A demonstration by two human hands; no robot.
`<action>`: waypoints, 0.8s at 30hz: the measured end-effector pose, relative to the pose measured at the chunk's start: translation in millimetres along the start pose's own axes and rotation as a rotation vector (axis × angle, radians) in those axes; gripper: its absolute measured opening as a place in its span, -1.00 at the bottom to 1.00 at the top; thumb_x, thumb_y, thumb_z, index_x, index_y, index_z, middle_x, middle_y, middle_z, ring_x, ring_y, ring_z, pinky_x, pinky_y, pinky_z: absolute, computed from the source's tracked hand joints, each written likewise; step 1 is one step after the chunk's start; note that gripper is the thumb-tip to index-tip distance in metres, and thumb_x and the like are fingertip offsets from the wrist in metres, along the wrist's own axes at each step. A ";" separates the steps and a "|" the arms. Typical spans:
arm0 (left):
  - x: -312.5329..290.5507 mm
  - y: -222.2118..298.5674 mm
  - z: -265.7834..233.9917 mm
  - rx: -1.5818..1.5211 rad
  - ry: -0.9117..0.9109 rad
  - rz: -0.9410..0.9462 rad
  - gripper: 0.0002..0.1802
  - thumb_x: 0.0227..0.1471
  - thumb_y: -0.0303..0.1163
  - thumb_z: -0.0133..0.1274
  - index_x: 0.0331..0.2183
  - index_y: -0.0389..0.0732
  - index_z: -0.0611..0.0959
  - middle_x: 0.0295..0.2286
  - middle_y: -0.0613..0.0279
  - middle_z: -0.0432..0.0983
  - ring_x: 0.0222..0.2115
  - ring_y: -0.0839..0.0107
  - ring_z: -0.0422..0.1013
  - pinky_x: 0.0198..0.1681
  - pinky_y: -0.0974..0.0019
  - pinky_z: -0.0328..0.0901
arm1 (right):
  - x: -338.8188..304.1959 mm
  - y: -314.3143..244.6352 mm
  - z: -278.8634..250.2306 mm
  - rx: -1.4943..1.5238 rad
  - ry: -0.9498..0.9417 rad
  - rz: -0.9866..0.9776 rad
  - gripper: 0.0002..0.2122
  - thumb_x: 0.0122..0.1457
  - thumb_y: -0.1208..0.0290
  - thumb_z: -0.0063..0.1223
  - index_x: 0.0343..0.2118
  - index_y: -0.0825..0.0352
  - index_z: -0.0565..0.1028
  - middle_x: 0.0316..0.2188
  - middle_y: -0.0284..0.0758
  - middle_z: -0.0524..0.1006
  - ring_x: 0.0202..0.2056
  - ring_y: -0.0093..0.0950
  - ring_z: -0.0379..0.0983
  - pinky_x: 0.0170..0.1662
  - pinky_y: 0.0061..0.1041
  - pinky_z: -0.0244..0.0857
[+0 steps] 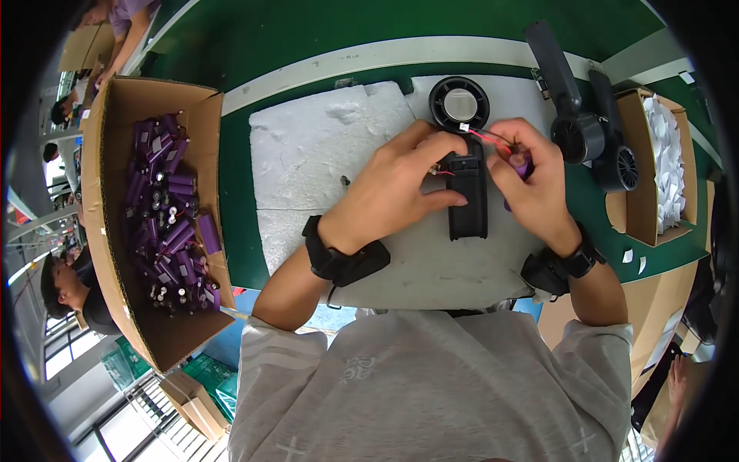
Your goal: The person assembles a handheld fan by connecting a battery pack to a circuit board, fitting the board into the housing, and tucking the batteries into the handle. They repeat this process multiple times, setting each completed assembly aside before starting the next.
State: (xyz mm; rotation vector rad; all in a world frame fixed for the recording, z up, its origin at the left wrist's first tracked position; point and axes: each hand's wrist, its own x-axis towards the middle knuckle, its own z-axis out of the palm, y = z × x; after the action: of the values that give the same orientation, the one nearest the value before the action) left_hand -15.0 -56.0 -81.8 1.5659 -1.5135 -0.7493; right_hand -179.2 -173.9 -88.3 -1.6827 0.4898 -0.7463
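Note:
A black handheld fan housing lies on the pale foam, with its round head (435,105) away from me and its open handle (468,212) pointing toward me. My left hand (381,192) grips the handle from its left side, thumb and fingers at its edges. Pinched in my right hand (539,185), just right of the handle, is a purple battery cell (523,165), mostly covered by the fingers. Red and dark wires (493,138) run between that cell and the fan, with a small white connector (464,127) by the head.
At the left stands a cardboard box (108,223) of purple battery cells. Two dark fans (577,137) lie at the right, beside a small carton (643,208) of white pieces. White foam sheets (308,162) cover the green table (246,231). Other people are at the far left.

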 end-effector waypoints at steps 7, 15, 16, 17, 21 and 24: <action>-5.9 -15.8 -15.0 -0.089 -0.062 0.073 -0.58 -0.34 -0.68 0.28 -0.31 -0.22 0.57 -0.35 0.15 0.50 -0.34 0.19 0.48 -0.34 0.29 0.39 | 0.9 5.8 6.2 -0.309 -0.201 -0.361 -0.80 -0.13 0.77 0.11 -0.45 0.35 0.42 -0.48 -0.27 0.50 -0.50 -0.49 0.39 -0.51 -0.63 0.19; -5.6 -14.9 -18.5 -0.093 -0.017 0.060 -0.64 -0.34 -0.71 0.23 -0.36 -0.23 0.61 -0.45 0.14 0.47 -0.47 0.18 0.44 -0.45 0.27 0.34 | 4.6 -0.3 11.6 -0.442 -0.300 -0.353 -0.74 -0.28 0.69 0.22 -0.50 0.30 0.41 -0.49 -0.31 0.49 -0.50 -0.32 0.37 -0.50 -0.45 0.27; -6.1 -11.0 -19.3 -0.126 -0.028 0.111 -0.64 -0.34 -0.71 0.23 -0.36 -0.23 0.61 -0.45 0.14 0.47 -0.47 0.18 0.44 -0.45 0.27 0.34 | 3.3 -0.6 11.5 -0.420 -0.285 -0.365 -0.74 -0.29 0.68 0.23 -0.50 0.30 0.41 -0.49 -0.33 0.48 -0.50 -0.32 0.37 -0.50 -0.44 0.28; -7.2 -9.5 -21.2 -0.118 -0.048 0.041 -0.63 -0.35 -0.72 0.23 -0.36 -0.23 0.61 -0.45 0.14 0.48 -0.47 0.20 0.44 -0.45 0.28 0.34 | 3.4 2.5 12.0 -0.467 -0.273 -0.376 -0.74 -0.29 0.68 0.23 -0.50 0.30 0.41 -0.49 -0.33 0.48 -0.50 -0.32 0.37 -0.50 -0.44 0.28; -2.4 -10.2 -18.4 -0.138 -0.071 -0.011 -0.62 -0.36 -0.75 0.20 -0.35 -0.25 0.62 -0.44 0.14 0.49 -0.48 0.25 0.46 -0.44 0.33 0.34 | -0.5 5.6 9.3 -0.457 -0.232 -0.375 -0.75 -0.27 0.66 0.21 -0.49 0.29 0.41 -0.49 -0.36 0.45 -0.47 -0.34 0.36 -0.51 -0.43 0.28; -2.8 -9.8 -16.3 -0.138 -0.080 -0.013 -0.62 -0.36 -0.77 0.17 -0.35 -0.25 0.62 -0.44 0.15 0.50 -0.48 0.28 0.47 -0.44 0.35 0.34 | -3.7 5.7 7.5 -0.473 -0.249 -0.375 -0.77 -0.24 0.63 0.21 -0.48 0.28 0.41 -0.50 -0.37 0.43 -0.45 -0.36 0.36 -0.51 -0.43 0.29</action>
State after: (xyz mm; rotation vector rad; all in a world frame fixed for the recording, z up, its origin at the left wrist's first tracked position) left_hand 3.6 -51.3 -82.5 1.4599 -1.4772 -0.9141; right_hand -176.2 -167.5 -95.6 -2.3175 0.1795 -0.7057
